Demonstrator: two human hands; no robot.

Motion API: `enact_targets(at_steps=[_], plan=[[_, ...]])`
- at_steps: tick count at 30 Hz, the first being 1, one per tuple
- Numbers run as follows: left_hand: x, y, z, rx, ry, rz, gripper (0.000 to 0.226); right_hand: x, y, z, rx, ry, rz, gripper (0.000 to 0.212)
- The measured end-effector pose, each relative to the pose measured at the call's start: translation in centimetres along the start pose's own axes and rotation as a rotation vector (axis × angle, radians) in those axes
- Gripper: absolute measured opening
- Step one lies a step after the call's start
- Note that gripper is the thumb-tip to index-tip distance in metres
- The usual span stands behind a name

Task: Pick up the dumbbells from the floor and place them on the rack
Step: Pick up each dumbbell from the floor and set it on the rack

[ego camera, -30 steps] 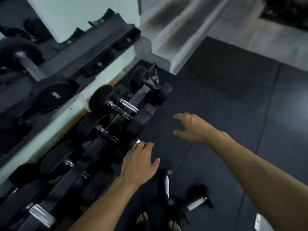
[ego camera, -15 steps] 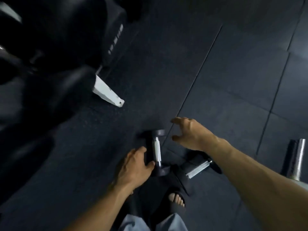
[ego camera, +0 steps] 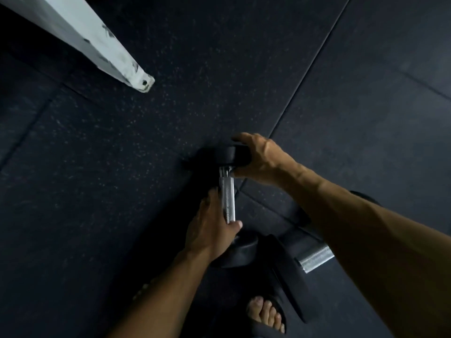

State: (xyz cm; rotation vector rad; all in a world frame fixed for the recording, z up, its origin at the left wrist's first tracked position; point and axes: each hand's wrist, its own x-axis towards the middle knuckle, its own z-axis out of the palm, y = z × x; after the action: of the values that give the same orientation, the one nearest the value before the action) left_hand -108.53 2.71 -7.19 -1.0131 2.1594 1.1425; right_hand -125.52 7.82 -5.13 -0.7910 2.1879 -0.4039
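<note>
Fingers (ego camera: pixel 214 203) of the left hand (ego camera: pixel 210 230) wrap the knurled silver handle of a black-headed dumbbell (ego camera: pixel 227 203) lying on the dark speckled rubber floor (ego camera: pixel 122 154), while the right hand (ego camera: pixel 261 159) grips its far head, beside a second dumbbell (ego camera: pixel 314 258).

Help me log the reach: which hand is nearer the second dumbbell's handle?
Left. The left hand grips the first dumbbell near its lower head, just left of the second dumbbell. The right hand holds the first dumbbell's far head, farther away.
</note>
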Motion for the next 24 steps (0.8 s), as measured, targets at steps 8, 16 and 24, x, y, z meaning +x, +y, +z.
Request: enact_targets(at_steps=[8, 16, 24], plan=[[1.1, -1.2, 0.5, -0.151, -0.072, -0.015, 0.091, 1.6, 0.6, 1.7, 0.095, 0.050, -0.078, 0.036], [-0.5, -0.1, -2.9, -0.081, -0.156, -0.001, 0.074, -1.2, 0.8, 0.2, 0.208, 0.134, -0.031, 0.040], [-6.4, 7.5, -10.3, -0.039, -0.166, 0.092, 0.079, -7.7, -4.3, -10.2, 0.236, 0.248, -0.044, 0.034]])
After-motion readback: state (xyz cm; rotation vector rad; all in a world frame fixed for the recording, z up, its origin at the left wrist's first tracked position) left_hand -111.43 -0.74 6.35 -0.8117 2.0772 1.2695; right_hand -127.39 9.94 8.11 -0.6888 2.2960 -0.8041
